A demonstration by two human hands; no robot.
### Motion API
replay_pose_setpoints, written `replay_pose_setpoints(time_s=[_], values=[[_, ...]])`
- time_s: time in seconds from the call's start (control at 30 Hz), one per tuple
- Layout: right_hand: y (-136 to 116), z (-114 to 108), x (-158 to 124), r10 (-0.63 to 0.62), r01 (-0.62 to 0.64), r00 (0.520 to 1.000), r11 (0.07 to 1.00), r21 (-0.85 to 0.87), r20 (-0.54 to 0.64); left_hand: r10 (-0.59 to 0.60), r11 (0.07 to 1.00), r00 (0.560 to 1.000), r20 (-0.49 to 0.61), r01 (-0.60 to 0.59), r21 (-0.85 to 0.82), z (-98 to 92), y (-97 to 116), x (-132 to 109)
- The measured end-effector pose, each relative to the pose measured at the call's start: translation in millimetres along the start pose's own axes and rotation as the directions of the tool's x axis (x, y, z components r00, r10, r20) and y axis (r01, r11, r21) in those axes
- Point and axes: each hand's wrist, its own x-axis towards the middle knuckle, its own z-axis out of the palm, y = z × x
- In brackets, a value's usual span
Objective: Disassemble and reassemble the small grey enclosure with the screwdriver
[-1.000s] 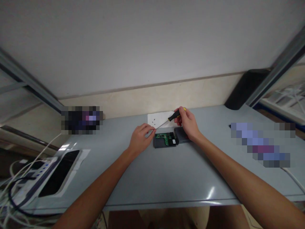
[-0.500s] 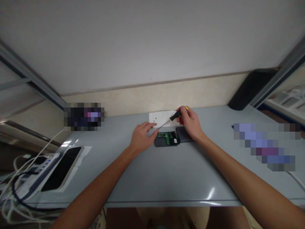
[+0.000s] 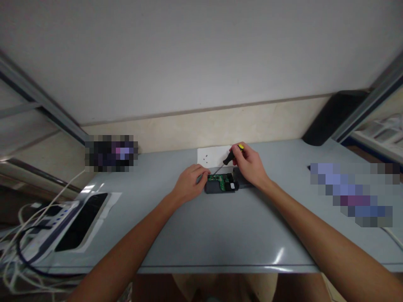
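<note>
A dark grey electronic device (image 3: 213, 187) lies opened on the table, its green circuit board (image 3: 221, 183) exposed. My right hand (image 3: 250, 165) grips a screwdriver (image 3: 229, 158) with a black and yellow handle. The slanted shaft points down and left, its tip at the board's upper left edge. At the device's left end is my left hand (image 3: 190, 183), thumb and fingers pinched together near that tip; what lies between them is too small to tell. Behind the device, several tiny dark screws (image 3: 206, 159) rest on a white sheet of paper (image 3: 214, 154). A dark grey casing part (image 3: 242, 183) sits partly beneath my right hand.
On the left are a black-screened phone (image 3: 83, 220) and a power strip (image 3: 56, 222) with tangled cables. A black cylindrical object (image 3: 327, 119) stands at the back right against the wall. Blurred-out items occupy the far left and right of the table (image 3: 220, 235).
My right hand has lowered the screwdriver, bringing its tip from beside my left thumb to the board's edge. My left fingers have drawn back from the paper into a pinch at the device's corner.
</note>
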Motion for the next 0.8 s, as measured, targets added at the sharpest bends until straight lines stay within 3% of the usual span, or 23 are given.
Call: replay_pose_setpoints(time_s=[0.4,0.6,0.8], values=[[-5.7,0.3,-5.4,-0.083,0.083,0.997,0.995,-0.060,0.001,0.100,0.995,0.994,-0.049,-0.099,0.026,-4.8,9.3,0.0],[-9.4,-0.1,-7.3,-0.139,0.139,0.990,0.983,-0.118,0.009,0.106,0.990,0.994,-0.018,-0.104,0.096,-3.0,8.7,-0.6],[-10.6,-0.7,-7.2,-0.126,0.125,0.992,0.990,-0.072,-0.020,0.068,0.995,0.997,-0.030,-0.066,0.068,0.7,7.5,-0.6]])
